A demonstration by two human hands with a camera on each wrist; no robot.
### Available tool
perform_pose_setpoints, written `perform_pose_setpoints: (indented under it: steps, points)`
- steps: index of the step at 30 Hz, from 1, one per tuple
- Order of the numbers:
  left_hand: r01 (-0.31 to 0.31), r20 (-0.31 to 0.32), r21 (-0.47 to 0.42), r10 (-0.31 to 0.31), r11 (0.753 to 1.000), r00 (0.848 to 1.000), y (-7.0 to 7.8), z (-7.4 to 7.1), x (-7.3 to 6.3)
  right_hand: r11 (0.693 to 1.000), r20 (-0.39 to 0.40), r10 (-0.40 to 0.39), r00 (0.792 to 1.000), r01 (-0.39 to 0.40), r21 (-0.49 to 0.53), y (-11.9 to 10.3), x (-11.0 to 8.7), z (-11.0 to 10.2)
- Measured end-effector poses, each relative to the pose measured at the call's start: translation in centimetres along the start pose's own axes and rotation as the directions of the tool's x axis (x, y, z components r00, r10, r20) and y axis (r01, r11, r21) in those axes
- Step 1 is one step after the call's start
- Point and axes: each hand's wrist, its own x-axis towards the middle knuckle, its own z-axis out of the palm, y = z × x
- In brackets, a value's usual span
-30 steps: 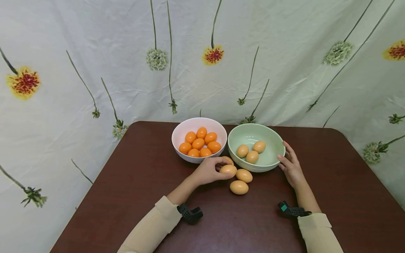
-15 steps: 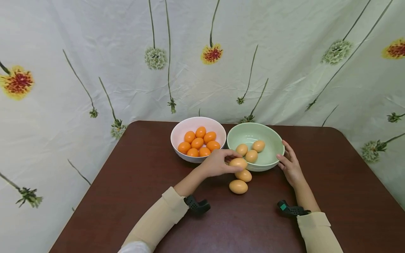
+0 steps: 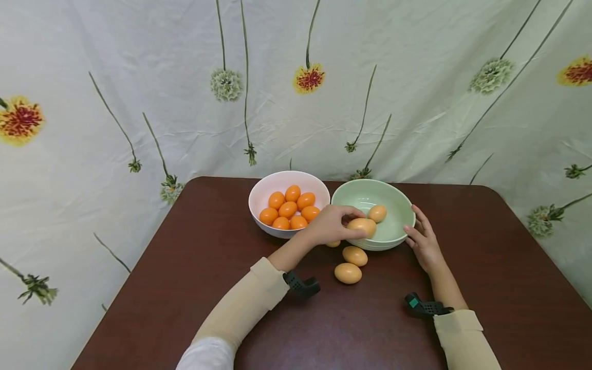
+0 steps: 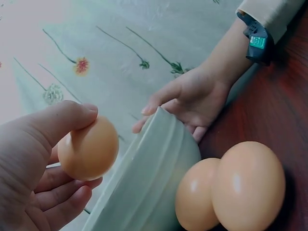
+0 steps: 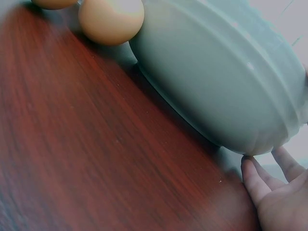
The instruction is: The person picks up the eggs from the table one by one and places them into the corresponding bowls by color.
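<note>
In the head view my left hand [image 3: 335,223] pinches a brown egg [image 3: 362,227] above the near left rim of the green bowl [image 3: 398,205]. The left wrist view has this egg [image 4: 91,149] between thumb and fingertips. Inside the bowl another egg [image 3: 377,213] shows; others are hidden behind the hand. At the bowl's right side my right hand [image 3: 424,244] holds the rim, thumb tip over it and fingers along the outer wall. Two brown eggs lie on the table before the bowl, one nearer [image 3: 348,273] and one farther [image 3: 355,255]. Another egg [image 3: 333,243] peeks out beneath my left wrist.
A pink-white bowl [image 3: 259,198] with several orange eggs [image 3: 288,209] stands close left of the green bowl. Both bowls rest toward the back of the dark red-brown table [image 3: 199,246]. A flower-print cloth [image 3: 185,77] hangs behind the table.
My left hand has carried the egg from the table in front of the bowls, up and to the right, over the green bowl. The right hand stays at the bowl's rim.
</note>
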Motion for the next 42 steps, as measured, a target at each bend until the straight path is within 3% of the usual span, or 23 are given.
perform_pose_setpoints:
  steps: [14,21,30,42]
  points:
    - [0.01,0.038,-0.005,-0.01,1.0,0.999,-0.7,1.0,2.5,1.0,0.006,-0.003,1.0,0.003,0.0,0.1,0.1,-0.1]
    - [0.016,0.085,0.124,-0.027,0.992,0.996,-0.6,1.3,3.1,1.0,0.003,-0.004,1.0,0.004,0.002,0.1,0.1,-0.1]
    - [-0.036,0.149,0.306,-0.01,0.951,0.989,-0.5,1.8,3.8,1.0,-0.001,-0.005,1.0,0.005,0.007,0.2,0.2,-0.2]
    - [0.002,0.181,0.371,-0.074,0.929,0.981,-0.7,2.2,4.7,1.0,0.01,-0.007,1.0,0.007,-0.005,0.2,0.1,-0.2]
